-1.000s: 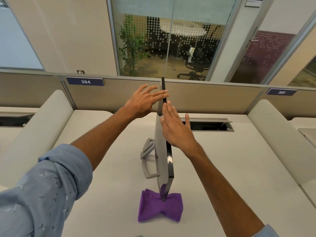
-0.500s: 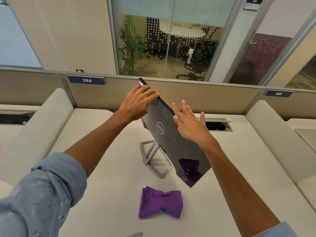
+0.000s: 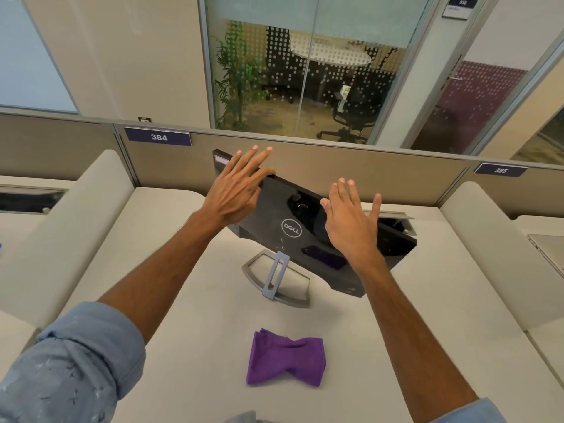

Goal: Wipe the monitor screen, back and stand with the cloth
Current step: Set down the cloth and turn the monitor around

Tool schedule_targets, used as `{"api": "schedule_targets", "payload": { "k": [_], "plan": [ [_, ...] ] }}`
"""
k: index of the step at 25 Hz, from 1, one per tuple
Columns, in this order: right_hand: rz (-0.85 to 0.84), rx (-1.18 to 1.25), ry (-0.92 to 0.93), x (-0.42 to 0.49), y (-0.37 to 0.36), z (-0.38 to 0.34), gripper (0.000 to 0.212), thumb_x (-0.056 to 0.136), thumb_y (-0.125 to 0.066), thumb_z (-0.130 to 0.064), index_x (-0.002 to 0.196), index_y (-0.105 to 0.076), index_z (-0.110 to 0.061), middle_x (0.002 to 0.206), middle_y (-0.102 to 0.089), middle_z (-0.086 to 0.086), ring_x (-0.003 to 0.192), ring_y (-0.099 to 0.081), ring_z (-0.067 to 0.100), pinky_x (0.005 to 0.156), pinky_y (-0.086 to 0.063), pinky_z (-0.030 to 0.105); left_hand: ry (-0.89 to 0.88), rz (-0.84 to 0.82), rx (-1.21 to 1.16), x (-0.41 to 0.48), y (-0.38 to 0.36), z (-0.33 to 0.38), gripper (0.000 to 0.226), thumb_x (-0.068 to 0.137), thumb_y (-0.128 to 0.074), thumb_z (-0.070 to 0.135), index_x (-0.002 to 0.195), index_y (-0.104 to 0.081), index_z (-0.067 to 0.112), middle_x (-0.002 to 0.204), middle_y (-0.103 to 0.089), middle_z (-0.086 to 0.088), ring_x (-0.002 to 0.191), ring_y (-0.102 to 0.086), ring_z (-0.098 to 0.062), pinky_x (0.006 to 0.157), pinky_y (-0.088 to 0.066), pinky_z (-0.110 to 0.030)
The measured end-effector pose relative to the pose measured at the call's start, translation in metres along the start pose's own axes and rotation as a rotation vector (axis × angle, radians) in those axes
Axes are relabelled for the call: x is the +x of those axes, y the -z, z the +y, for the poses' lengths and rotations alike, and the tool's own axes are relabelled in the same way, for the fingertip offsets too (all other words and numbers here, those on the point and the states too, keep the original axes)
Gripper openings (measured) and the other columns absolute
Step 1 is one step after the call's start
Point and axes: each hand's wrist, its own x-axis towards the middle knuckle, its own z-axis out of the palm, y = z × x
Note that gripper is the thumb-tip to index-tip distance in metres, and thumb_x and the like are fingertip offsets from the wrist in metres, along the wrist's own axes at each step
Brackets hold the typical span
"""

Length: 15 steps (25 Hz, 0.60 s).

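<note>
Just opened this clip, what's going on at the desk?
A person has both hands on a monitor whose back panel faces them: the left hand at its upper edge, the right hand flat on the panel, fingers straight. The purple cloth lies untouched on the desk before the stand, so no wiping is under way.

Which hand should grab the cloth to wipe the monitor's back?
Probably right. The right hand lies flat and lower on the monitor, nearer the cloth; the left hand rests at the top edge and can steady it.
</note>
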Motion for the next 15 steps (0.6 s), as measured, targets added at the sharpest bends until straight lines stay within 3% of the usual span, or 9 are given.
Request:
{"api": "schedule_targets", "payload": {
  "k": [4,7,10,15],
  "plan": [
    [-0.005,0.004,0.083,0.015,-0.003,0.012,0.06,0.113,-0.013,-0.05,0.167,-0.019,-0.027,0.177,-0.005,-0.009,0.162,0.011,0.012,0.126,0.011,0.063,0.101,0.014,-0.106,-0.014,-0.004,0.007,0.052,0.106,-0.031,0.025,0.153,-0.051,0.02,0.174,-0.039,-0.012,0.17,-0.012,-0.034,0.138,-0.003,-0.059],
    [-0.048,0.04,0.13,0.03,-0.002,0.022,0.062,0.111,-0.01,-0.054,0.168,-0.018,-0.03,0.176,-0.001,-0.013,0.16,0.017,0.008,0.127,0.015,0.057,0.167,0.045,-0.172,-0.023,-0.005,0.014,0.045,0.11,-0.033,0.026,0.151,-0.053,0.02,0.158,-0.054,-0.011,0.167,-0.025,-0.036,0.138,-0.004,-0.057],
    [-0.052,0.114,0.144,0.044,-0.003,0.026,0.062,0.111,-0.01,-0.055,0.166,-0.025,-0.03,0.175,-0.008,-0.014,0.16,0.013,0.005,0.126,0.017,0.054,0.194,0.08,-0.153,-0.031,-0.005,0.018,0.044,0.114,-0.036,0.035,0.153,-0.052,0.021,0.153,-0.057,-0.01,0.155,-0.043,-0.037,0.138,-0.012,-0.056],
    [-0.08,0.143,0.192,0.065,-0.004,0.031,0.058,0.112,-0.016,-0.053,0.162,-0.036,-0.032,0.174,-0.019,-0.014,0.162,0.002,0.006,0.128,0.01,0.056,0.254,0.139,-0.07,-0.041,-0.008,0.028,0.047,0.115,-0.04,0.044,0.155,-0.051,0.022,0.152,-0.057,-0.008,0.145,-0.05,-0.034,0.135,-0.021,-0.052]
  ]
}}
